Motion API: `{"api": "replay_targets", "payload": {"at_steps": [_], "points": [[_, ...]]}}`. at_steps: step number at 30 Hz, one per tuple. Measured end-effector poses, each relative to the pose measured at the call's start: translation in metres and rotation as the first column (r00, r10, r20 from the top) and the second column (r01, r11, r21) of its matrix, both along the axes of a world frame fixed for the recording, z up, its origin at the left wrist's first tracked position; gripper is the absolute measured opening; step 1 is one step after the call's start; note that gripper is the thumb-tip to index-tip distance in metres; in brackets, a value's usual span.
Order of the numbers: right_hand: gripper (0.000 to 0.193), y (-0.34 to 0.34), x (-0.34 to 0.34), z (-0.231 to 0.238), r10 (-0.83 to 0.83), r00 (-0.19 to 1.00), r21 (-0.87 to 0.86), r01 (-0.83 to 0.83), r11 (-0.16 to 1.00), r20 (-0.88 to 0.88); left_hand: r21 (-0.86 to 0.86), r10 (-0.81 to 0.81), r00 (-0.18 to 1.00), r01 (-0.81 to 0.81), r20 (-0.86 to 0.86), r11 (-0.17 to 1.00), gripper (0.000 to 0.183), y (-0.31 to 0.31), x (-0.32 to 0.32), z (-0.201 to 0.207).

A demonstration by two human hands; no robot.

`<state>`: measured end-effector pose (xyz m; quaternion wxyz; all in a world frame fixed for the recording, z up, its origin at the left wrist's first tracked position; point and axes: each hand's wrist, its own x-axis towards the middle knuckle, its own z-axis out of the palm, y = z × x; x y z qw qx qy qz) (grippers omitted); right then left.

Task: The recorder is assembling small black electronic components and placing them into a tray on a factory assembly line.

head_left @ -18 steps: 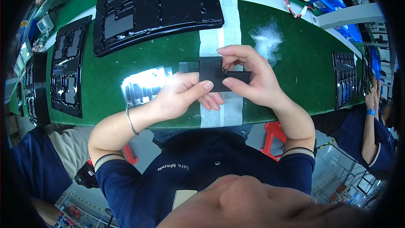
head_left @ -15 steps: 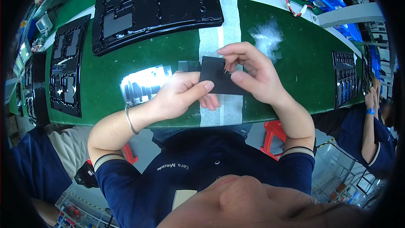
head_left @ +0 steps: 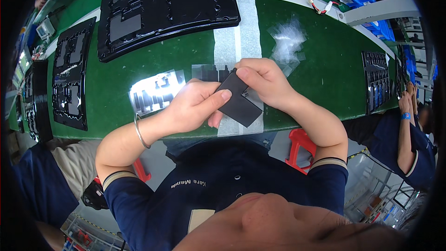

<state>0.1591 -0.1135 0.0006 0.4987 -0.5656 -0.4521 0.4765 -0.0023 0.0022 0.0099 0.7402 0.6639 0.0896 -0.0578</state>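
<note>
Black piece: flat, notched, tilted — in both hands over the bench's pale strip
Left hand: grip closed on the piece's left edge, thumb on top
Right hand: grip pinching its upper corner
Clear sheets: scattered beyond the right hand
Black tray: farther back — left of the strip

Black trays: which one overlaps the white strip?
The big tray at the top: its right end lies over the strip; the other trays lie well away.
</note>
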Motion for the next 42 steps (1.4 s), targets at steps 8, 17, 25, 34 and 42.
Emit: {"api": "replay_targets", "payload": {"at_steps": [8,17,25,34,42], "points": [[0.029,0.002,-0.001,0.000,-0.126,0.893,0.248,0.016,0.969,0.433,0.094,0.015,0.996,-0.006,-0.090,0.996,0.034,0.000,0.001,0.001],[0.027,0.003,-0.001,0.001,-0.054,0.992,0.095,0.064,0.993,-0.111,0.000,0.009,1.000,-0.009,-0.018,1.000,0.033,0.005,-0.001,0.000],[0.022,0.001,0.016,0.002,0.091,0.981,0.146,-0.117,0.982,0.170,0.032,-0.010,1.000,0.010,-0.014,0.999,0.034,0.007,-0.001,0.001],[0.027,0.004,0.011,0.004,0.033,0.996,0.057,-0.028,0.998,-0.081,0.076,-0.007,1.000,0.009,-0.017,0.997,0.034,0.004,0.000,0.000],[0.024,0.004,0.002,-0.006,0.022,0.933,0.236,-0.113,0.965,0.358,0.188,-0.055,0.998,0.061,-0.037,0.980,0.035,0.000,0.001,0.000]]}}
